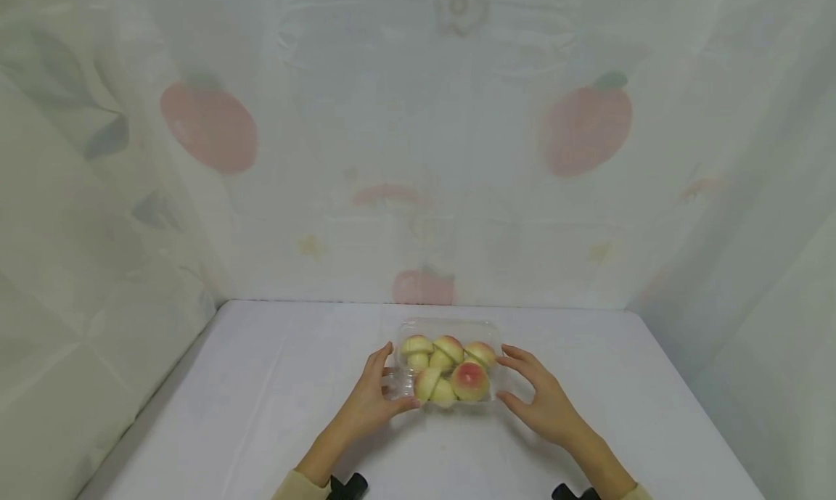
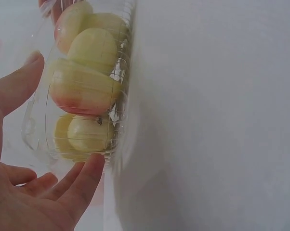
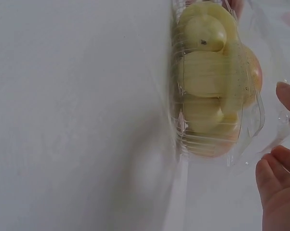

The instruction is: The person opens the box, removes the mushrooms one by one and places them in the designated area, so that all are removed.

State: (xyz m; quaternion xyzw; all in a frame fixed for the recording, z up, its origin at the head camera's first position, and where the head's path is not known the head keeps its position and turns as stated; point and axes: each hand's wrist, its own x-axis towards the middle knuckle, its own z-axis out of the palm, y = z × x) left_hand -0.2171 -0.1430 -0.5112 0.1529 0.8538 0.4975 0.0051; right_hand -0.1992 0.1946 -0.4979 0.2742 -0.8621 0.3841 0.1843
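A clear plastic box point(image 1: 451, 327) stands on the white table, holding several pale yellow, red-tinged pieces point(image 1: 470, 381), some shaped like mushrooms. Against the box's left end, my left hand point(image 1: 371, 402) has its fingers extended, and its thumb lies by the front corner. In the left wrist view, a fingertip touches the ribbed wall beside a pale piece point(image 2: 89, 132). At the right end, my right hand point(image 1: 545, 406) has its fingers and thumb spread around the corner. Its fingertips point(image 3: 265, 166) are close to the clear rim; whether they touch it I cannot tell.
White cloth covers the table point(image 1: 261, 384). A pale curtain point(image 1: 424, 159) printed with red fruit hangs behind it, and more sheeting point(image 1: 78, 289) encloses the sides. Black wrist straps point(image 1: 349, 487) sit at both cuffs.
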